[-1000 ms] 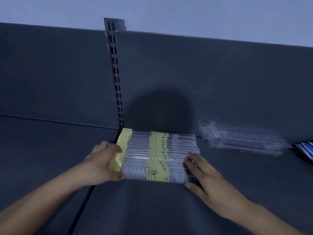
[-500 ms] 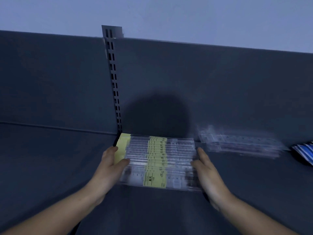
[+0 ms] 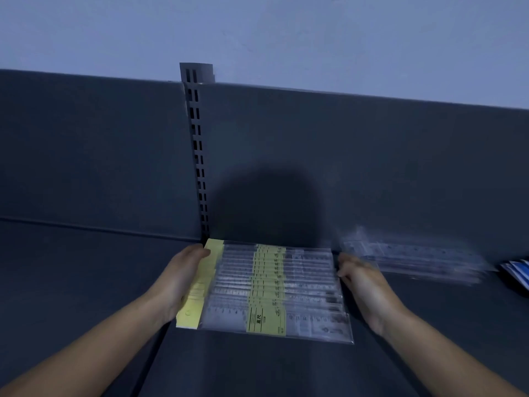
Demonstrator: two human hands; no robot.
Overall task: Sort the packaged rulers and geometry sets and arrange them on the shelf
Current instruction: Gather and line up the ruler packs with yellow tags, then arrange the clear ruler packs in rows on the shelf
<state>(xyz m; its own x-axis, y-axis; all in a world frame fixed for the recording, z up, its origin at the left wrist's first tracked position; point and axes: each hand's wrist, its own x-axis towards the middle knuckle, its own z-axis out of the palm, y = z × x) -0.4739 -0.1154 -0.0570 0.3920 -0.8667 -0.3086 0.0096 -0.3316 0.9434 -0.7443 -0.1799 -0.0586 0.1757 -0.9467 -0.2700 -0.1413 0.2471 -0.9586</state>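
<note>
Your fanned row of clear plastic ruler packs with yellow paper labels lies flat on the dark grey metal shelf in the lower centre of the frame. Its far edge sits close to the grey back panel, and its left corner is at the foot of the slotted grey upright.

Your left hand lies along the yellow header cards at the left ends, fingers stretched forward and pressing rather than gripping. Your right hand meets the right ends with bent fingers. It is blurred, so I cannot tell whether it pinches the packs or only pushes them.

Hands on opposite ends like this look meant to square the overlapping packs into one even row, using the upright as a left stop.

A second, blurred pile of clear ruler packs waits at the right of the frame, just beside your right hand. A blue-and-white packet pokes in at the right edge, and what it is cannot be made out. By my reckoning, the sorting is only partly done.
</note>
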